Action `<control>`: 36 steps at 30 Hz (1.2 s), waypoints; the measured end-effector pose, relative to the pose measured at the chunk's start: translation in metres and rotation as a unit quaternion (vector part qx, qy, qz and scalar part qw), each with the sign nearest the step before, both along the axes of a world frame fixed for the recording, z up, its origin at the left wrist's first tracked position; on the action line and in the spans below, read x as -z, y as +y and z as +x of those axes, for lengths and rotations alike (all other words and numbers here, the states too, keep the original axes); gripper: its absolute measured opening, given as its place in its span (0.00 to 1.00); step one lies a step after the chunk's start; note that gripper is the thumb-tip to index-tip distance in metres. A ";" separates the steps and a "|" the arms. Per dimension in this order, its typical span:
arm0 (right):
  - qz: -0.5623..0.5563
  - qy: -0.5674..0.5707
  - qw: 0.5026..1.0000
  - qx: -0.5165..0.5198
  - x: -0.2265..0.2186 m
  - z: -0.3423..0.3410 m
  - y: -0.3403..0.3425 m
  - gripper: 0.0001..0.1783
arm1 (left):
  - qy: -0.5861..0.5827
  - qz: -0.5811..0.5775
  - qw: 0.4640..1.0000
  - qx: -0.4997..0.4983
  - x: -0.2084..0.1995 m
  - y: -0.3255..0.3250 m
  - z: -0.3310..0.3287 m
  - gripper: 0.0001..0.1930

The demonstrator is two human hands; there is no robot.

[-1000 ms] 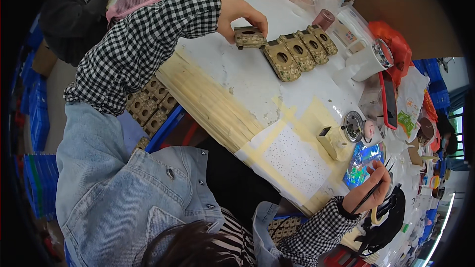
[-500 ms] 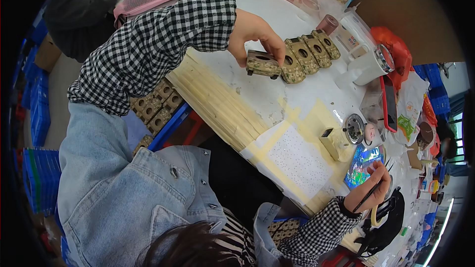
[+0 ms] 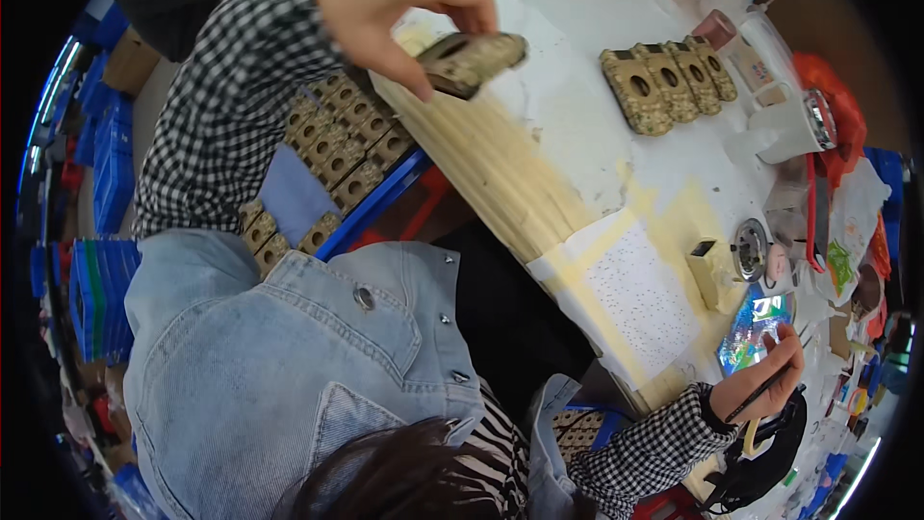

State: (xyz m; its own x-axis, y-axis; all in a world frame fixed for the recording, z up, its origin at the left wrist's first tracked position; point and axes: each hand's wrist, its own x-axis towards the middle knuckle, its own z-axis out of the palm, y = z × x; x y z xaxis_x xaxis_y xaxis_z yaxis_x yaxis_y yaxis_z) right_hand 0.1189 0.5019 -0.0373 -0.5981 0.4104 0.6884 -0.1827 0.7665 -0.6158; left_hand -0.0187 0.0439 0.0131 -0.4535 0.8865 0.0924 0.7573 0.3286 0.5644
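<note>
My left hand (image 3: 399, 14) grips a camouflage-patterned housing (image 3: 486, 60) by its ends, fingers and thumb around it. The piece is tilted and slightly blurred, held above the table's taped edge. Further right, several similar camouflage housings (image 3: 664, 87), each with an oval opening, stand side by side on the white table. My right hand (image 3: 756, 385) is closed around a thin dark stick-like tool (image 3: 756, 397), perhaps a brush or pen; its tip is hard to make out. Beside that hand lies a shiny holographic packet (image 3: 754, 332).
A blue tray (image 3: 377, 200) of similar housings sits below the table edge at left. A dotted white sheet (image 3: 640, 299) is taped to the table. Nearby stand a yellowish box (image 3: 712, 274), a round metal-topped container (image 3: 750, 250) and a white mug (image 3: 789, 125).
My left hand has moved left, away from the row of housings, carrying the housing toward the table edge above the tray. The view has shifted; my right hand keeps its hold on the thin tool.
</note>
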 end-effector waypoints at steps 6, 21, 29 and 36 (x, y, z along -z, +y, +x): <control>0.047 0.013 0.999 0.017 0.003 -0.004 -0.005 0.14 | -0.162 -0.107 0.888 -0.417 0.074 -0.145 0.144 0.27; 0.026 0.020 0.999 -0.010 0.006 -0.014 0.009 0.16 | -0.310 -0.432 0.657 -0.535 0.235 -0.146 0.203 0.42; 0.010 0.038 0.999 -0.016 0.011 -0.013 0.011 0.16 | -0.277 -0.364 0.718 -0.524 0.249 -0.150 0.220 0.33; 0.002 0.012 1.000 -0.012 0.006 -0.009 0.007 0.13 | -0.150 -0.329 0.746 -0.559 0.203 -0.123 0.187 0.23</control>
State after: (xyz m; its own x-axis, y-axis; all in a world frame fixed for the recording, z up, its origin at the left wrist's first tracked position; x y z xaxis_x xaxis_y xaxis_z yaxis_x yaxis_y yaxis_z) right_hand 0.1100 0.5085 -0.0434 -0.5902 0.3936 0.7048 -0.2156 0.7645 -0.6075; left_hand 0.1687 -0.0786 -0.1899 -0.8557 -0.2535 -0.4511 -0.3268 0.9407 0.0913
